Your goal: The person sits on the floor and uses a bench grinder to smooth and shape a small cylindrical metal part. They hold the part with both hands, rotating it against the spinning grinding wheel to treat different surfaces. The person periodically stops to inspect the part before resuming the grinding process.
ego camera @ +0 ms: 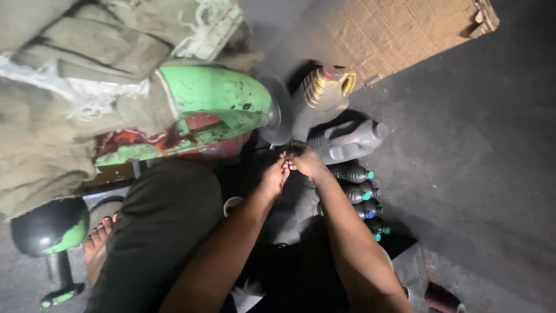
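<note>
Head view, looking down: the biggest thing I see is the heap of grey-brown sacking [63,87] filling the upper left, frayed white at its edges. A sheet of brown cardboard [399,29] lies on the dark floor [492,174] at the top. Below the sacking sits a green machine housing [214,98] with red beneath it, and a grey round disc [277,113] is mounted on its right end. My dark-trousered knee [162,226] fills the lower middle, with one bare foot [98,235] showing beside it at the left.

Both forearms reach up to a spot just under the disc. My left hand [273,177] has its fingers drawn together, tips pinched; my right hand [307,161] is curled narrow against it, and the fingertips of both meet. Whatever they pinch is too small and dark for me to make out.

Just behind the hands stand two jugs: a grey one with yellow ribbed handle [321,93] and a pale one lying on its side [350,142]. To the right of my right wrist I count four small dark bottles with teal or blue caps [362,194], packed close together.
</note>
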